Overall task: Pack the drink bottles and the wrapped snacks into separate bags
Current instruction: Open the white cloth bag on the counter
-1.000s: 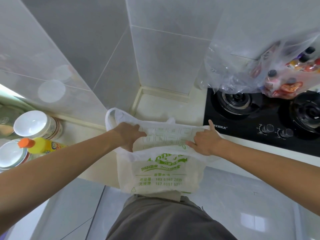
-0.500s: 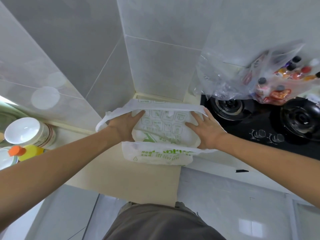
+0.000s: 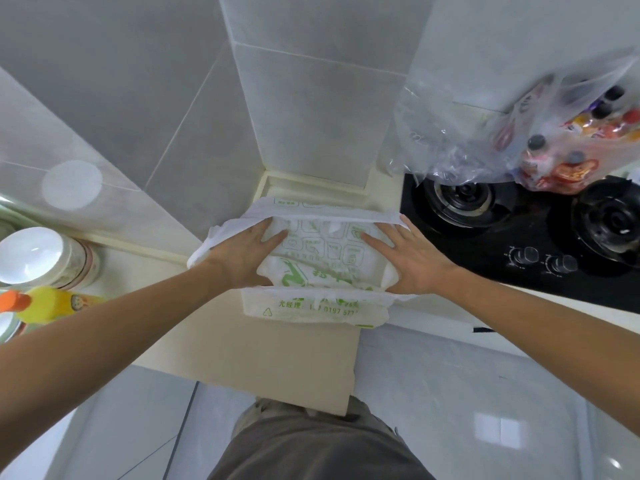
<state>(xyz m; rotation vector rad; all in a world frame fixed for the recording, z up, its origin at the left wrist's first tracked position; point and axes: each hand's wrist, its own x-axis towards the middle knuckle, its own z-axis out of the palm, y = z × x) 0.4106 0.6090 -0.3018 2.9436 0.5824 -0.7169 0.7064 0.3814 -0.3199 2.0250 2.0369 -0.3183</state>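
Between the two hands, a white bag (image 3: 320,261) with green print sat on the cream desk (image 3: 277,351), mouth spread open. Left hand (image 3: 242,258) was inside the bag's left side, fingers straight and flat, pushing the wall outward; a bag handle draped over its wrist. Right hand (image 3: 412,265) did the same on the right side, fingers spread wide, palm down, holding nothing. Bag looked empty inside, near lip folded over toward the desk edge.

Right of and beyond the right hand, black gas stove (image 3: 519,237) with two knobs. Farther past it, a clear plastic bag (image 3: 540,133) on the stove held the drink bottles (image 3: 554,164) and what seemed wrapped snacks; which is which was hard to tell through the film. Left of the left hand, well apart: yellow bottle with orange cap (image 3: 45,303) and white-lidded jars (image 3: 38,254).

Judgement: step was opening the bag for loading. To do it well, press the bottom flat, keep both walls standing, and set it clear of the desk edge so it wouldn't tip once bottles go in.
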